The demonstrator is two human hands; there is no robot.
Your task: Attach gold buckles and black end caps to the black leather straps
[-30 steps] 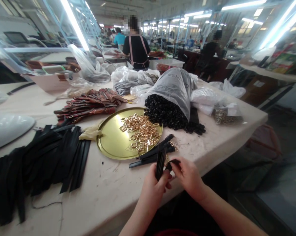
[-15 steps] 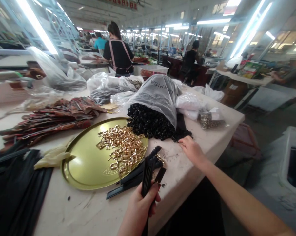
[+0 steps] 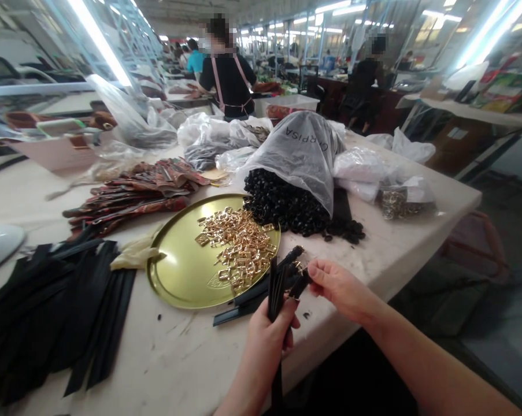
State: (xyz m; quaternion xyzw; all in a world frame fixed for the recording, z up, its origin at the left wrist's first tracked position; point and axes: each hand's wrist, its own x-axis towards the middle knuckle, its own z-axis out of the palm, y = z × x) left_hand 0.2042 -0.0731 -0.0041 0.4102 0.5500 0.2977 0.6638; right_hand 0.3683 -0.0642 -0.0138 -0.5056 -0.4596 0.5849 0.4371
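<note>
My left hand (image 3: 273,326) is closed round a bunch of narrow black straps (image 3: 276,289), which stand upright out of the fist. One strap end (image 3: 300,283) leans to the right, with a bit of gold metal near it. My right hand (image 3: 341,288) pinches at that strap end; whatever lies between thumb and finger is too small to make out. Just behind, more black straps (image 3: 234,314) rest against a gold oval tray (image 3: 182,289) that bears a heap of gold buckles (image 3: 243,245). Small black loops (image 3: 287,202) spill from a printed translucent bag (image 3: 299,144).
Many black straps (image 3: 61,306) lie at the left, near a stack of reddish-brown patterned pieces (image 3: 134,196). A bag of metal parts (image 3: 399,202) sits by the table's right edge (image 3: 434,254). Farther back, a person in an apron (image 3: 228,86) stands facing away.
My right hand has come back from the edge of the black loops to the strap end by my left hand. The left hand keeps its grip. The view has turned left.
</note>
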